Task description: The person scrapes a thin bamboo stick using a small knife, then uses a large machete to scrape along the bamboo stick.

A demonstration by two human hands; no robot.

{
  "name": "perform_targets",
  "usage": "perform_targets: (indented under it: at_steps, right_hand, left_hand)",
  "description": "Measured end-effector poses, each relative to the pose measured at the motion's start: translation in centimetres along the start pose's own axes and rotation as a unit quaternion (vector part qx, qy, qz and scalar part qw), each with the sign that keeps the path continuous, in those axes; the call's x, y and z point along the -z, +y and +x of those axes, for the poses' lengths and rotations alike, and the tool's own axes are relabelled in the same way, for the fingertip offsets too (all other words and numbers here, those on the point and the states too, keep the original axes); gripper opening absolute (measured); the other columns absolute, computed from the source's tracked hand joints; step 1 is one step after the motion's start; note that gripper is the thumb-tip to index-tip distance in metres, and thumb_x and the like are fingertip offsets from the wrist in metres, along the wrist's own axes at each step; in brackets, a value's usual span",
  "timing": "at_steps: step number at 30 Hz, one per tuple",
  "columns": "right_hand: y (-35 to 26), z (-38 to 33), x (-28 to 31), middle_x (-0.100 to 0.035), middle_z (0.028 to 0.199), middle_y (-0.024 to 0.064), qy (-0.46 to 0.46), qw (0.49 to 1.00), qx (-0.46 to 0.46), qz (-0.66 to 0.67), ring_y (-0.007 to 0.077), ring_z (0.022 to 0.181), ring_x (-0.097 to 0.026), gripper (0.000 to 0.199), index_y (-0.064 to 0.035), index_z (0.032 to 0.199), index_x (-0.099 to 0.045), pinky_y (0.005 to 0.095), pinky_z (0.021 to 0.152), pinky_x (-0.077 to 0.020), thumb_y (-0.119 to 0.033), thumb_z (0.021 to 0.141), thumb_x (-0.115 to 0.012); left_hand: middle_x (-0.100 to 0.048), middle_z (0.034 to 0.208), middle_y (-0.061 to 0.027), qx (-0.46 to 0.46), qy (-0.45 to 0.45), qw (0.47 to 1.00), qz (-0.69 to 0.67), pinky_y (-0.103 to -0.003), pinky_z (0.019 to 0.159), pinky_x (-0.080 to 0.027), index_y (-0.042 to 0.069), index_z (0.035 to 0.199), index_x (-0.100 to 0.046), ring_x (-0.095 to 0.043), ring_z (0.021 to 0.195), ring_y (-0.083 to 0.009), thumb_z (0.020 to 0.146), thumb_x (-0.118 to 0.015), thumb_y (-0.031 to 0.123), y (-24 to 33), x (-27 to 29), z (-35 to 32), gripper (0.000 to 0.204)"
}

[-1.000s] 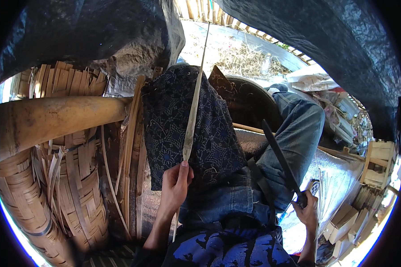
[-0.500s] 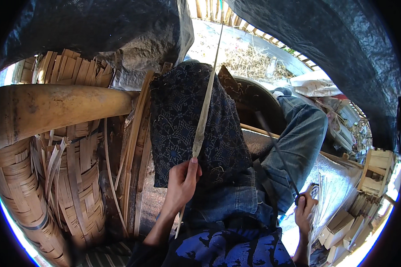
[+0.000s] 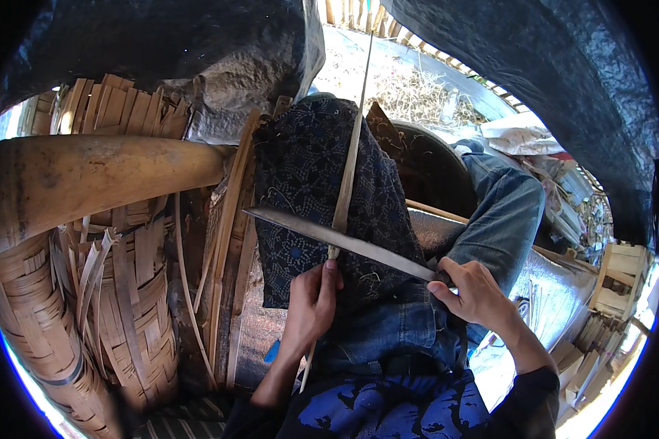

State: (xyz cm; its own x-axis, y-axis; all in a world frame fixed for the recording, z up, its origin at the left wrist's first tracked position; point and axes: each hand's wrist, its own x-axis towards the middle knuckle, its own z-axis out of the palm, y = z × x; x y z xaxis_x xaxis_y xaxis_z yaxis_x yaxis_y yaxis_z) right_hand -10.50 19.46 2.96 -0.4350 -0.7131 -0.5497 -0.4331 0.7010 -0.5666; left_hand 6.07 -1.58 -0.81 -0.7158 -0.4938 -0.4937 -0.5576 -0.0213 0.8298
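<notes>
Between the thumb and fingers of my left hand is pinched a long, thin bamboo strip. It runs away from me across a dark patterned cloth draped over my leg, and its tail end shows below the hand. My right hand is closed round the handle of a long-bladed knife. The blade lies crosswise over the strip, just beyond my left fingertips, its tip pointing left. Whether the edge touches the strip I cannot tell.
A thick bamboo pole juts in from the left above woven bamboo baskets. Upright bamboo slats stand beside the cloth. A round dark basin sits beyond my knee. Dark plastic sheeting hangs overhead. Wooden pieces lie at right.
My right hand has swung the knife from the lower right up and left, so its blade now crosses the strip. The left hand keeps its pinch, shifted only slightly.
</notes>
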Motion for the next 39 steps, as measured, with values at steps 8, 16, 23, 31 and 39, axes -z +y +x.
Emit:
perform_targets:
  at_steps: [8,16,23,31,39]
  right_hand:
    - [0.6,-0.1,-0.2,-0.053,0.052,0.0089,-0.044,0.999,-0.02,-0.023,0.0179,0.045,-0.054,0.054,-0.0019,0.086,-0.061,0.0331,0.052,-0.0433,-0.055,0.09,-0.053]
    - [1.9,-1.3,-0.2,-0.053,0.051,0.0064,-0.033,0.998,0.044,-0.043,0.0184,0.045,-0.052,0.058,-0.0012,0.08,-0.061,0.0333,0.052,-0.0418,-0.059,0.081,-0.065]
    - [3.1,-3.2,-1.5,-0.05,0.048,0.0037,0.022,0.998,0.036,-0.038,0.0177,0.039,-0.049,0.059,-0.003,0.077,-0.055,0.0327,0.044,-0.0397,-0.061,0.088,-0.051]
    - [2.6,-1.7,-1.0,-0.047,0.046,0.0064,-0.034,0.997,0.063,0.02,0.0172,0.037,-0.047,0.057,-0.0045,0.078,-0.053,0.0303,0.04,-0.0366,-0.06,0.089,-0.049]
    - [2.0,-2.5,-1.0,-0.046,0.047,0.0082,0.006,0.999,0.036,-0.028,0.019,0.039,-0.05,0.061,-0.0025,0.078,-0.053,0.0318,0.041,-0.0371,-0.062,0.09,-0.044]
  left_hand:
    - [-0.037,0.054,0.0014,0.016,-0.004,1.0,-0.02,-0.029,0.048,-0.024,0.002,0.068,-0.051,-0.033,0.052,-0.0061,0.102,-0.039,0.03,0.4,0.0,-0.2,0.046]
    - [-0.037,0.052,-0.0012,0.017,-0.01,0.999,-0.041,-0.03,0.047,-0.027,0.0,0.07,-0.052,-0.033,0.051,-0.0073,0.102,-0.039,0.026,0.0,-0.1,0.0,0.044]
    - [-0.036,0.054,0.0041,0.055,-0.02,0.996,-0.069,-0.026,0.047,-0.023,0.003,0.069,-0.05,-0.031,0.052,-0.0035,0.103,-0.039,0.029,0.1,-0.2,0.0,0.044]
    - [-0.036,0.055,0.0083,0.021,-0.003,0.996,-0.081,-0.022,0.046,-0.019,0.006,0.07,-0.049,-0.029,0.05,-0.0007,0.103,-0.04,0.03,-0.6,-0.3,-0.4,0.041]
    - [-0.037,0.053,-0.0008,0.048,-0.009,0.997,-0.055,-0.029,0.048,-0.026,0.0,0.071,-0.051,-0.033,0.053,-0.0067,0.102,-0.039,0.024,-0.1,-0.3,-0.4,0.041]
